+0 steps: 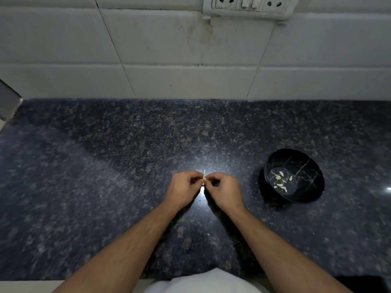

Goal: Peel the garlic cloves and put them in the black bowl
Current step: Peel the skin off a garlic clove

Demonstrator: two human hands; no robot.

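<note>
A small pale garlic clove (204, 177) with a thin tip of skin pointing up is pinched between the fingertips of both hands above the middle of the dark granite counter. My left hand (184, 189) holds it from the left, my right hand (224, 190) from the right, fingers curled. The black bowl (311, 187) with gold veining stands on the counter to the right of my right hand. Several peeled cloves (281, 181) lie in its bottom.
The speckled granite counter (105, 176) runs back to a white tiled wall (169, 60) with a socket panel (249, 6) at the top. A grey object (8, 102) juts in at the far left. The counter's front edge lies near my body.
</note>
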